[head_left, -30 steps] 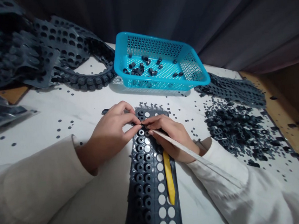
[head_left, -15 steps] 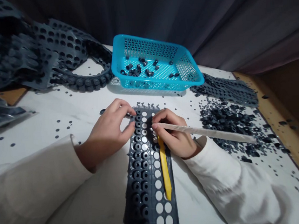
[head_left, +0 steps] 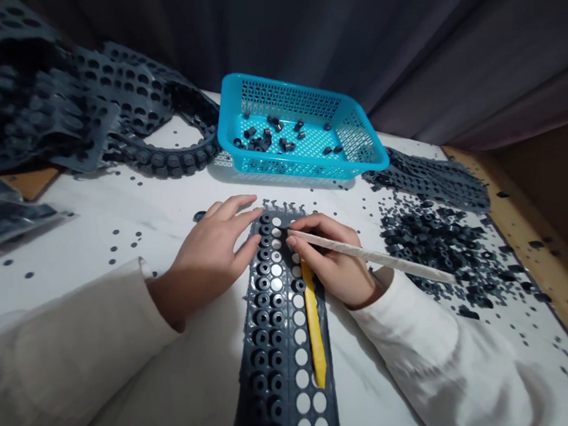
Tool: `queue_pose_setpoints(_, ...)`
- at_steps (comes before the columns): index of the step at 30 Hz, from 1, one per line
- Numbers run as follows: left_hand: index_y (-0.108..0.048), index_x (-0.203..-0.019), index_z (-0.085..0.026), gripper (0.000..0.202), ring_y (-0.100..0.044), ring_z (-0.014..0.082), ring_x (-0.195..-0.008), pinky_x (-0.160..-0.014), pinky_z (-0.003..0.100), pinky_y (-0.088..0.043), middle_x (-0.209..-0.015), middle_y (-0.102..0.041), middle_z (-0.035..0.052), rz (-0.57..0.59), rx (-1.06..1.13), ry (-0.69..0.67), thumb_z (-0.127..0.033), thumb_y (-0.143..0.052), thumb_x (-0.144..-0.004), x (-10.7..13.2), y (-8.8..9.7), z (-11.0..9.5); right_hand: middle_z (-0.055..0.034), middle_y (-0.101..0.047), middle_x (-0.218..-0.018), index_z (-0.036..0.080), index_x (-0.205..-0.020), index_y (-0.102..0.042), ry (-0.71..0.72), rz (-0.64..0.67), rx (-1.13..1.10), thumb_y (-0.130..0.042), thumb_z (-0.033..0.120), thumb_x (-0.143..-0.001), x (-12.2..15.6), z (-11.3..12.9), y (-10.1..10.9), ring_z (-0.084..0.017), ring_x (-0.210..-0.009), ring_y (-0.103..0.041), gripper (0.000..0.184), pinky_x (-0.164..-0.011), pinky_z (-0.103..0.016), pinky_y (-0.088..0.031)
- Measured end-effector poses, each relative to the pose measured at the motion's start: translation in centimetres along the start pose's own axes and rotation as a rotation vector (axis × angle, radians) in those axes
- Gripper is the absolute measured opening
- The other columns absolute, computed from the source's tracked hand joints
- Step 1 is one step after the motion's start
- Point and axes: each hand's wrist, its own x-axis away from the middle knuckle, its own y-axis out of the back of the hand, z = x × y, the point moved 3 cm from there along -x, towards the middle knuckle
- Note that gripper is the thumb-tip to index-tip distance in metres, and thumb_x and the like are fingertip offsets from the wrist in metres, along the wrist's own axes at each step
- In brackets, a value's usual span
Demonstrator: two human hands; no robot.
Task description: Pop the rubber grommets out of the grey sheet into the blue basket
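Note:
A long dark rubber sheet [head_left: 289, 346] with rows of holes lies on the white table before me. Black ring-shaped rubber pieces [head_left: 260, 358] fill its left rows; many right-hand holes show white. My left hand [head_left: 212, 250] rests at the sheet's upper left edge, fingers spread, holding nothing. Above the upper right rows, my right hand [head_left: 336, 261] pinches a slim white stick [head_left: 378, 256], whose rear end points right over the wrist. A flat yellow strip [head_left: 316, 330] runs down the sheet from under that hand; whether the hand grips it I cannot tell.
A blue basket [head_left: 304, 165] with several black rubber pieces stands behind the sheet. On the right are a pile of loose black pieces [head_left: 432, 242] and another perforated sheet [head_left: 434, 178]. More perforated sheets [head_left: 139, 96] heap at the back left. Small black discs are scattered about.
The white stick's rear end has swung left and slightly down while my right hand stays near the same holes. My left fingers have spread a little. The whole view has shifted slightly.

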Motion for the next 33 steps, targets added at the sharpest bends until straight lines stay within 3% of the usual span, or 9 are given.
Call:
queue_pose_setpoints(6,-0.058,-0.121,-0.014,0.036,-0.047,0.026,-0.12,-0.1,0.043,-0.04,-0.131,-0.051,0.0118,0.029,-0.011,0.008,-0.024,-0.044,-0.09,0.1,0.1,-0.1,-0.0048,-0.068,-0.084,0.019,-0.089,-0.067,0.127,0.009,0.069,-0.06,0.023,-0.087,-0.1,-0.1,-0.1,-0.018,-0.079,-0.063,0.008,-0.073,-0.031,-0.05)
queue_pose_setpoints(10,-0.057,-0.123,-0.014,0.037,-0.047,0.0264,-0.118,-0.101,0.045,-0.039,-0.13,-0.051,0.0117,0.037,-0.017,-0.001,-0.025,-0.043,-0.09,0.2,0.2,-0.1,-0.0075,-0.068,-0.087,0.02,-0.093,-0.068,0.367,0.1,0.453,-0.054,0.026,-0.091,-0.4,0.3,0.7,-0.022,-0.085,-0.058,0.015,-0.077,-0.037,-0.043)
queue_pose_setpoints(14,-0.056,-0.123,-0.015,0.037,-0.047,0.0261,-0.117,-0.101,0.046,-0.04,-0.127,-0.052,0.0116,0.021,-0.025,-0.021,-0.023,-0.043,-0.089,0.4,0.2,-0.2,-0.009,-0.069,-0.09,0.021,-0.096,-0.07,0.488,0.131,0.859,-0.05,0.022,-0.093,-0.7,-0.1,2.7,-0.024,-0.086,-0.053,0.02,-0.076,-0.039,-0.035)
queue_pose_setpoints(21,-0.054,-0.123,-0.012,0.037,-0.046,0.0259,-0.117,-0.102,0.046,-0.039,-0.127,-0.049,0.0133,-0.006,-0.038,-0.05,-0.018,-0.039,-0.09,0.5,0.1,-0.2,-0.0108,-0.07,-0.091,0.015,-0.089,-0.071,0.358,0.248,1.232,-0.052,0.012,-0.088,0.4,-2.6,6.4,-0.025,-0.085,-0.051,0.019,-0.074,-0.038,-0.03)
queue_pose_setpoints(26,-0.054,-0.12,-0.013,0.034,-0.046,0.0247,-0.119,-0.103,0.043,-0.039,-0.126,-0.047,0.0122,-0.041,-0.028,-0.084,-0.019,-0.041,-0.089,0.7,0.5,-0.8,-0.0105,-0.067,-0.1,0.016,-0.097,-0.069,0.327,0.16,1.107,-0.054,0.011,-0.084,2.0,-0.6,6.1,-0.025,-0.089,-0.049,0.021,-0.074,-0.037,-0.032)
queue_pose_setpoints(30,-0.057,-0.111,-0.013,0.028,-0.047,0.023,-0.116,-0.099,0.039,-0.041,-0.12,-0.049,0.0123,-0.108,-0.005,-0.15,-0.019,-0.045,-0.087,1.2,1.6,-1.8,-0.0058,-0.065,-0.091,0.02,-0.085,-0.07,0.461,0.337,0.757,-0.054,0.0,-0.076,4.4,1.7,2.7,-0.02,-0.086,-0.048,0.027,-0.075,-0.032,-0.035)
queue_pose_setpoints(33,-0.06,-0.101,-0.015,0.021,-0.052,0.0219,-0.1,-0.089,0.038,-0.045,-0.103,-0.058,0.0089,-0.076,0.01,-0.257,-0.02,-0.05,-0.084,1.7,2.0,-2.4,-0.0058,-0.061,-0.086,0.02,-0.082,-0.068,0.462,0.351,0.638,-0.051,0.001,-0.079,5.4,2.2,1.1,-0.02,-0.084,-0.047,0.027,-0.075,-0.031,-0.036)
